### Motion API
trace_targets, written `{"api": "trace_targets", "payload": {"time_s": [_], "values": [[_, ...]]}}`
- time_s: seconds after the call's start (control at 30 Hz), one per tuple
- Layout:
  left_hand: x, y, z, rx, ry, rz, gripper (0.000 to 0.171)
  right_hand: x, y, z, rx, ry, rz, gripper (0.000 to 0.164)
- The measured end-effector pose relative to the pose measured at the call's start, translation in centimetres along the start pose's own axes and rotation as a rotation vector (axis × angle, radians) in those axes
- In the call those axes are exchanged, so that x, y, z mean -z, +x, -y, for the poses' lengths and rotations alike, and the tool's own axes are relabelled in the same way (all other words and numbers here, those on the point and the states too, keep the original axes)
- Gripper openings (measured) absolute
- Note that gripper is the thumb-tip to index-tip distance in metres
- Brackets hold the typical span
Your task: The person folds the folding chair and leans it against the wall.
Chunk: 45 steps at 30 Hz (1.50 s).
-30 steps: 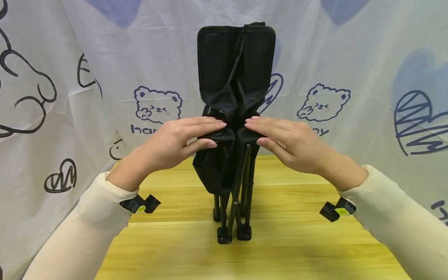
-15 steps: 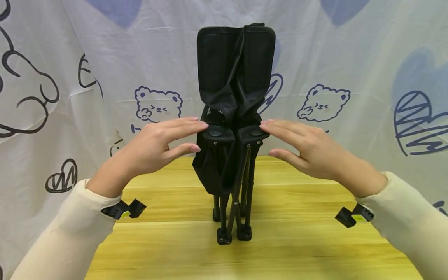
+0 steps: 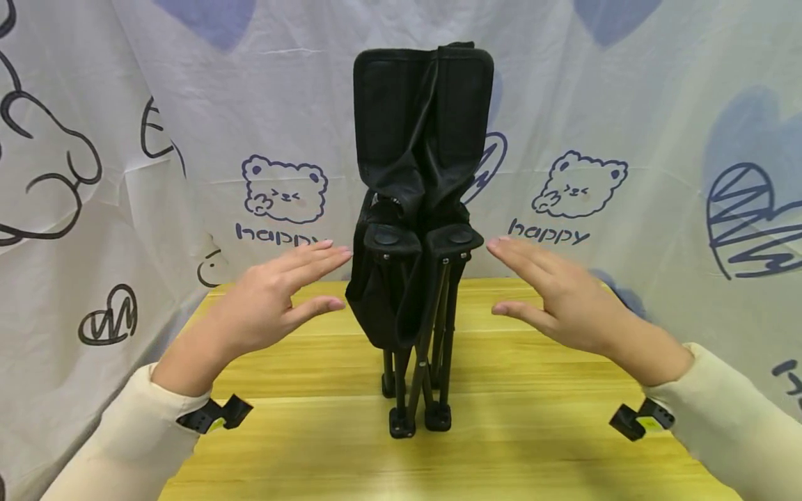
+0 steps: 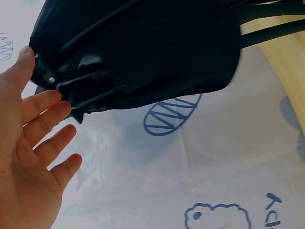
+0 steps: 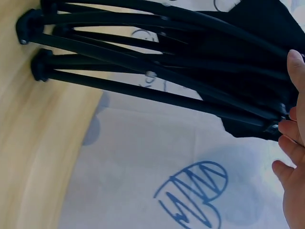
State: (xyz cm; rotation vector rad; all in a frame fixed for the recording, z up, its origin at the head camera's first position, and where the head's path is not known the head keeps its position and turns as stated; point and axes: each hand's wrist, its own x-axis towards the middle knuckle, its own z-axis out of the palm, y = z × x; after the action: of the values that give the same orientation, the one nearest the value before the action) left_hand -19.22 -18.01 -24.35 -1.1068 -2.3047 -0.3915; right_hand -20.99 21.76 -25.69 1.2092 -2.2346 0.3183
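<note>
A black folding chair (image 3: 422, 139) stands folded and upright on the wooden table, its fabric bunched and its thin legs gathered close together. To its left is my left hand (image 3: 257, 303), fingers straight, thumb apart, holding nothing. My right hand (image 3: 557, 299) mirrors it on the other side, fingertips close to the right armrest end (image 3: 454, 239) with a small gap. In the left wrist view the left palm (image 4: 28, 176) faces the dark fabric (image 4: 157, 52). The right wrist view shows the chair's crossed legs (image 5: 157, 95) with the right fingers (image 5: 293, 143) near their upper joint.
The yellow wooden table (image 3: 301, 431) reaches back to a white curtain (image 3: 401, 21) printed with bears and hearts. More of the curtain hangs along the left and right sides. A small black camera sits on each wrist, the left one (image 3: 216, 414) and the right one (image 3: 642, 419).
Both hands have come off the armrest ends, moved outward to either side and lowered. The folded chair has stayed in the same place, standing upright.
</note>
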Motion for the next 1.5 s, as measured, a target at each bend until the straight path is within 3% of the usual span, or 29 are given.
{"api": "trace_targets", "payload": {"time_s": [0.33,0.6,0.87,1.23,1.5], "values": [[-3.2,-2.8,-0.4,0.097,0.003,0.013,0.067,-3.3,-2.5,1.0,-0.167,0.051,0.133,0.088],[-5.7,-4.9,-1.2,0.175,0.042,0.022,0.081,-5.8,-4.0,1.8,-0.276,0.089,0.212,0.092],[-7.5,-6.1,-1.3,0.246,0.065,0.060,0.083,-7.8,-5.2,2.6,-0.339,0.105,0.225,0.092],[-11.4,-7.8,-2.4,0.309,0.074,0.157,0.087,-10.7,-6.1,3.8,-0.421,0.120,0.236,0.094],[-13.7,-8.6,-3.1,0.297,0.076,0.163,0.085,-12.8,-6.8,4.5,-0.441,0.111,0.229,0.093]]}}
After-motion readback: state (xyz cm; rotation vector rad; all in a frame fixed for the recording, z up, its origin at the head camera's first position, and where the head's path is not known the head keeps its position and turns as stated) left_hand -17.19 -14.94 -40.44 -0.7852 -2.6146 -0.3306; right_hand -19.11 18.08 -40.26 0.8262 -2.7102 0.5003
